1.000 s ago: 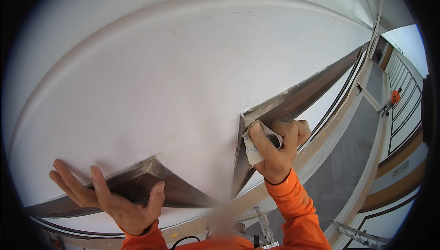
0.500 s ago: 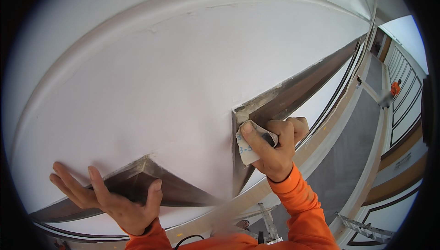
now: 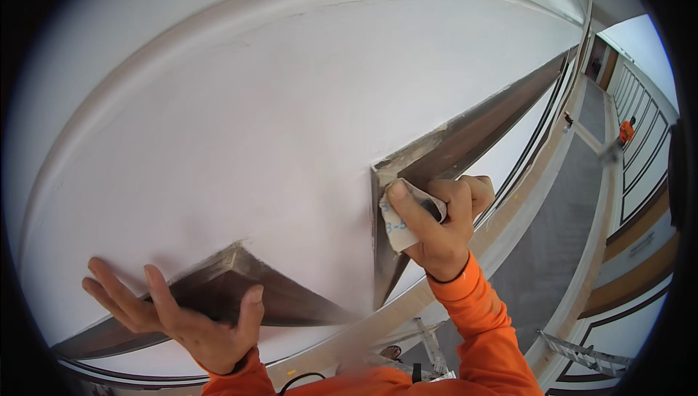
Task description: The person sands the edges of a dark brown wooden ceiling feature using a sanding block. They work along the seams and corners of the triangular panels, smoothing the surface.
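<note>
Little but the wearer's view has moved in the last half second: the right hand (image 3: 442, 235), its folded sheet (image 3: 395, 223) and the corner (image 3: 387, 169) just beside it sit slightly higher in sight, all together. To me, watching from the room, that suggests the work stays at this one spot. Thumb and curled fingers pinch the sheet, which looks like abrasive paper, at the right dark recess (image 3: 494, 123) in the white panel (image 3: 240, 127); how hard it presses I cannot tell. Near the left dark recess (image 3: 283, 298), the left hand (image 3: 200, 327) is spread wide, holding nothing I can see. Blue characters show on the sheet's pale back, but I make out no brand; dark marks (image 3: 642, 245) on the far wall are too blurred to read
</note>
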### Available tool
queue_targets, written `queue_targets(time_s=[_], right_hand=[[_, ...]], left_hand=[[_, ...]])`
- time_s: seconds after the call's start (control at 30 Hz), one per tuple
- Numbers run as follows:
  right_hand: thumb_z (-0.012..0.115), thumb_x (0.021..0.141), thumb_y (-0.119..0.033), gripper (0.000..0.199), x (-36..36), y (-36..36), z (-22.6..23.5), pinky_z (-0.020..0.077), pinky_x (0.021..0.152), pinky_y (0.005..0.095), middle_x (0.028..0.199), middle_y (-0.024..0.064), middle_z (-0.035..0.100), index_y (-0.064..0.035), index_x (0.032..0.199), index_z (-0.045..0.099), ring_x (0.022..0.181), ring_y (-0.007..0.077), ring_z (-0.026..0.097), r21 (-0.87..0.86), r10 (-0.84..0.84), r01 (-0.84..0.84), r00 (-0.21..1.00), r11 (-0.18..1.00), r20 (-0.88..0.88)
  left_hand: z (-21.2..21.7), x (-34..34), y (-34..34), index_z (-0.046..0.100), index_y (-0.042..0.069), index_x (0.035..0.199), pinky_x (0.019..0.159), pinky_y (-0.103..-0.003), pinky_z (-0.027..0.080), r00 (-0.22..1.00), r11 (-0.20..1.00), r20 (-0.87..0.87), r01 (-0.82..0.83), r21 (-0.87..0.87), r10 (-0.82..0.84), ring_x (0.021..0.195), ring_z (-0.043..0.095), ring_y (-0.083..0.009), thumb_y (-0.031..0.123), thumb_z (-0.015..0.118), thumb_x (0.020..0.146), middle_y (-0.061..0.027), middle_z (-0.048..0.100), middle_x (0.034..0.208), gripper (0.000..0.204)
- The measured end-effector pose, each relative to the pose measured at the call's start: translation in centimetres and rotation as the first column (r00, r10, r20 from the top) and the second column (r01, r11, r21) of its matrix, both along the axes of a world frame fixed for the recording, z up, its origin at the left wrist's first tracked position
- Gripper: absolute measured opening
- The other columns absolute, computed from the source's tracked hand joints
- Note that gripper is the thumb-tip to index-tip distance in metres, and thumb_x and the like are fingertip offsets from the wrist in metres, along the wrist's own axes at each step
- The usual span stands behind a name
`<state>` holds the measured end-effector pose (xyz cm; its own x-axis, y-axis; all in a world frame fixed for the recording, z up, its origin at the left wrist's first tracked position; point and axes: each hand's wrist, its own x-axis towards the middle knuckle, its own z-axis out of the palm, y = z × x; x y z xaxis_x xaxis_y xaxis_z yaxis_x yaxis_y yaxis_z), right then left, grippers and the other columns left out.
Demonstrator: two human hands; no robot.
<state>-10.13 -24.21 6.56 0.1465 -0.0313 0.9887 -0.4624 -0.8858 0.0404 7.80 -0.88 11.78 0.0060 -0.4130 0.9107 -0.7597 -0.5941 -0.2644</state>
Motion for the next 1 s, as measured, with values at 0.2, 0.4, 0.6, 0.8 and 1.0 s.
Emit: queue_targets(time_s=[0.2, 0.4, 0.6, 0.8, 1.0], right_hand=[[0.080, 0.061, -0.024, 0.050, 1.1, -0.3, 1.1, 0.0259, 0.081, 0.0385, 0.086, -0.0031, 0.044, -0.0284, 0.111, 0.078, 0.087, 0.0190, 0.039, -0.061, 0.046, -0.044, 0.999, 0.997, 0.028], [0.085, 0.071, -0.027, 0.044, 0.0, 0.1, 1.4, 0.0314, 0.078, 0.0365, 0.089, -0.0006, 0.052, -0.0238, 0.114, 0.076, 0.090, 0.0221, 0.039, -0.012, 0.042, -0.042, 0.999, 0.999, -0.012], [0.082, 0.064, -0.005, 0.052, -1.3, 0.1, 0.8, 0.0467, 0.079, 0.0352, 0.112, 0.0113, 0.064, -0.0188, 0.114, 0.077, 0.091, 0.0238, 0.057, 0.154, 0.155, -0.169, 0.983, 0.974, 0.093], [0.084, 0.067, 0.003, 0.056, -0.4, 1.5, 1.0, 0.0521, 0.067, 0.0299, 0.119, 0.0190, 0.064, -0.0138, 0.119, 0.075, 0.091, 0.0257, 0.063, 0.140, 0.309, -0.343, 0.926, 0.929, 0.219], [0.088, 0.061, -0.003, 0.062, 2.9, 2.4, 0.2, 0.0437, 0.062, 0.0307, 0.096, 0.0070, 0.051, -0.0113, 0.121, 0.074, 0.082, 0.0216, 0.050, 0.121, 0.199, -0.232, 0.950, 0.965, 0.240]], left_hand=[[0.0, 0.4, -0.3, 0.031, 0.013, 0.156, 0.118, -0.069, 0.013, 0.999, 1.000, 0.036, -0.015, -0.008, 0.015, 0.152, 0.009, -0.0480, 0.068, 0.062, 0.081, -0.0237, 0.019, 0.164, 0.098], [0.1, 0.3, -0.4, 0.032, 0.013, 0.155, 0.118, -0.069, 0.014, 0.999, 1.000, 0.054, -0.005, -0.020, 0.006, 0.151, 0.011, -0.0479, 0.068, 0.062, 0.081, -0.0235, 0.021, 0.163, 0.097], [0.0, 0.7, 0.0, 0.032, 0.013, 0.156, 0.118, -0.070, 0.014, 0.999, 0.999, 0.053, 0.007, -0.035, -0.006, 0.151, 0.013, -0.0480, 0.067, 0.062, 0.081, -0.0235, 0.022, 0.163, 0.097], [0.0, 0.5, 0.2, 0.025, 0.016, 0.157, 0.117, -0.072, 0.010, 1.000, 1.000, -0.023, 0.016, -0.002, -0.016, 0.152, 0.005, -0.0493, 0.073, 0.062, 0.082, -0.0257, 0.014, 0.163, 0.101], [0.0, 0.2, 0.4, 0.025, 0.016, 0.157, 0.117, -0.072, 0.010, 0.998, 0.999, -0.047, 0.031, -0.011, -0.031, 0.152, 0.005, -0.0488, 0.073, 0.061, 0.082, -0.0258, 0.014, 0.163, 0.100]])
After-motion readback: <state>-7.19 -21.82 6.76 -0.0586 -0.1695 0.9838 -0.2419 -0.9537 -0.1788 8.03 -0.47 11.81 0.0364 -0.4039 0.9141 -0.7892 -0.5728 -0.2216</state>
